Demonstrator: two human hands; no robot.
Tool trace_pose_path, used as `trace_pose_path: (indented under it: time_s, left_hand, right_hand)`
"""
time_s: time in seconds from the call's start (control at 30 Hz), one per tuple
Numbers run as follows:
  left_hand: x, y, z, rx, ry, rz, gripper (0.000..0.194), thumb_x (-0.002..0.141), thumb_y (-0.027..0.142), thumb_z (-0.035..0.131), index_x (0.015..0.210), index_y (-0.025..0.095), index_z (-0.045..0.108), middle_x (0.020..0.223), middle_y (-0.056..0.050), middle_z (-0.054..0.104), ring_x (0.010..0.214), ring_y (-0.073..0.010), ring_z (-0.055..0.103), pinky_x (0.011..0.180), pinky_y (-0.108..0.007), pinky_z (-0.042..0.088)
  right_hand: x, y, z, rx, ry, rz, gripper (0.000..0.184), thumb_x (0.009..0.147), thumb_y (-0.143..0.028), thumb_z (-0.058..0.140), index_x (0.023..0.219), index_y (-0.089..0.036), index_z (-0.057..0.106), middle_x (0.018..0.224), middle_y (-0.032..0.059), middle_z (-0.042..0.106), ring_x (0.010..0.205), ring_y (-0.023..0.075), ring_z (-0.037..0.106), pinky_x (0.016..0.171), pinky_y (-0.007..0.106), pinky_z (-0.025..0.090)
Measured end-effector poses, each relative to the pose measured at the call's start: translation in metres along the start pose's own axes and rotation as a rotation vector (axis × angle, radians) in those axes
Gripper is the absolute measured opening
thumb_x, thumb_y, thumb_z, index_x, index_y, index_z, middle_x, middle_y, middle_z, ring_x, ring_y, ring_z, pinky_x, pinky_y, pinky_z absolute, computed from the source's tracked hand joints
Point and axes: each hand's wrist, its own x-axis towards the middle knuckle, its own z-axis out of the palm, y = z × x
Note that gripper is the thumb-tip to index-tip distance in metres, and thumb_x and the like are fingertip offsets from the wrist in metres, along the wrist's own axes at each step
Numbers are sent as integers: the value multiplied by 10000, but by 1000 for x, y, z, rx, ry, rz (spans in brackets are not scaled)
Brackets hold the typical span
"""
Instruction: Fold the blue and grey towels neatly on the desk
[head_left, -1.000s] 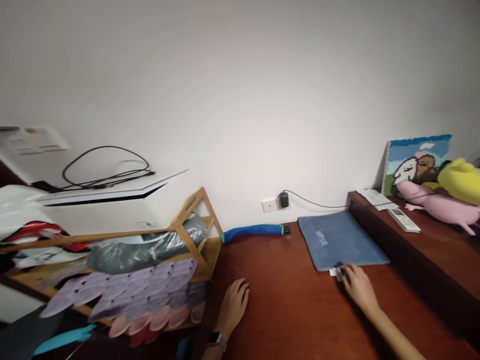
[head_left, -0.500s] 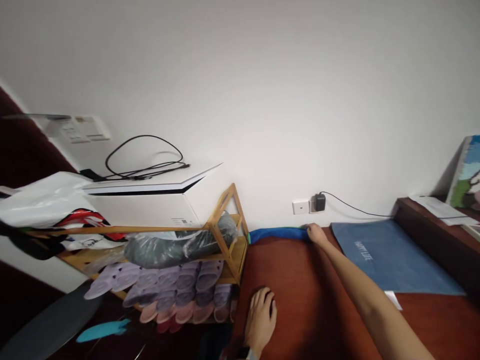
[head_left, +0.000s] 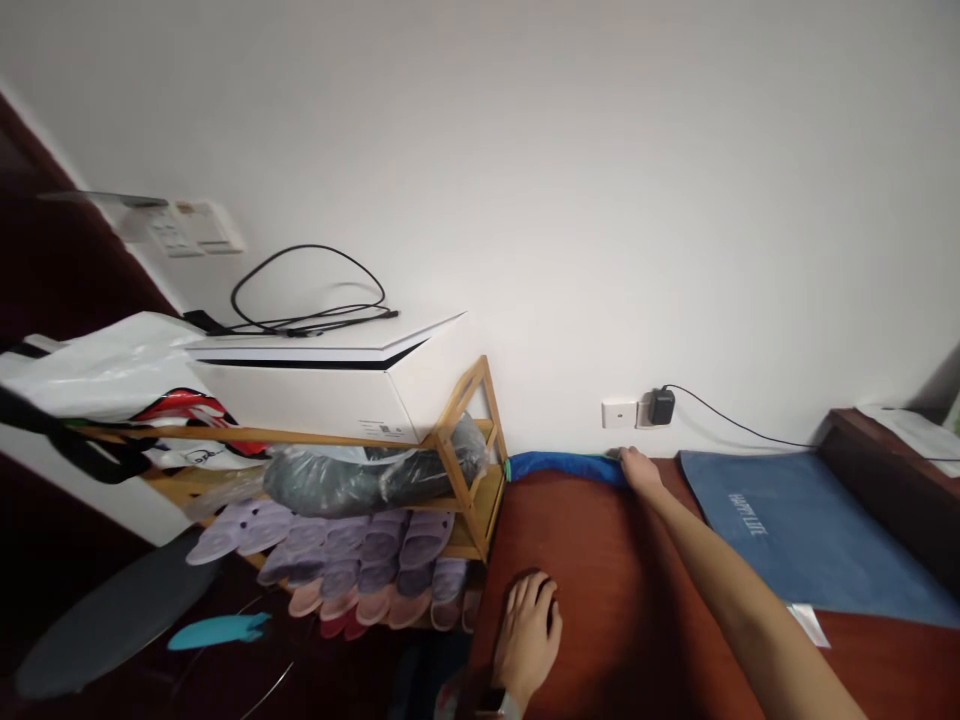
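A long, narrow blue cloth with green edging (head_left: 562,464), folded into a strip, lies along the back edge of the reddish-brown wooden tabletop (head_left: 592,570), against the wall. My right hand (head_left: 640,472) reaches to its right end, fingers closed over that end; the fingertips are partly hidden. My left hand (head_left: 527,630) rests on the tabletop near its left edge, palm down, fingers a little bent and apart, holding nothing. To the right of my right forearm, a flat blue-grey towel (head_left: 810,530) with "HAPPY LIFE" lettering lies spread out, a white tag (head_left: 808,625) at its front edge.
At left stands a wooden rack (head_left: 472,500) bearing a white box (head_left: 315,395), a looped black cable (head_left: 307,325), plastic-wrapped goods (head_left: 360,480) and rows of slippers (head_left: 375,570). A black plug (head_left: 661,406) sits in the wall socket. A raised dark ledge (head_left: 862,470) borders the right side.
My right hand has left the towel's tag and moved back and left to the blue cloth's right end. My left hand stays on the tabletop. The view has swung left.
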Motion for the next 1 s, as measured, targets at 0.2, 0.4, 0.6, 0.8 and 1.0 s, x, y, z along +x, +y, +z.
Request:
trace_pose_path:
  time_s: [0.2,0.4,0.6,0.8,1.0]
  left_hand:
    - [3,3,-3,17,39,38,335,905,134,519,1138,265,720,1199,-68,725,1163,-273,661,1043,-489,531]
    - [5,3,-6,-13,124,51,305,915,153,501,1082,252,737,1132,-75,745,1114,-266,678,1017,-473,538]
    - [8,31,-29,-313,275,-96,427,942,438,583,1308,223,623,1226,-125,709,1165,-314,664,1005,-524,545]
    - [27,145,-96,-695,340,76,652,907,492,684,1473,238,485,1363,-153,633,1123,-268,664,932,-423,563]
    - [37,208,-168,-800,310,101,311,989,484,547,831,240,661,740,-20,665,682,-186,616,650,-303,516]
  right_hand:
    - [-34,-43,-116,-50,259,-221,356,1048,-198,397,1245,-224,693,1226,159,672,1145,270,602,952,337,454]
    - [-91,-85,-271,11,786,-399,346,1092,-313,366,1236,-233,670,1161,102,674,933,211,642,742,287,462]
    - [-161,-91,-376,142,959,-452,268,1066,-299,439,1152,-198,672,1152,94,658,761,173,629,702,306,470]
    - [-211,-86,-412,111,871,-554,216,1051,-268,485,1113,-200,681,1083,64,635,787,155,618,721,287,469]
    - [-253,-74,-432,150,941,-606,252,1056,-290,471,1067,-170,692,1076,66,634,749,124,588,690,284,487]
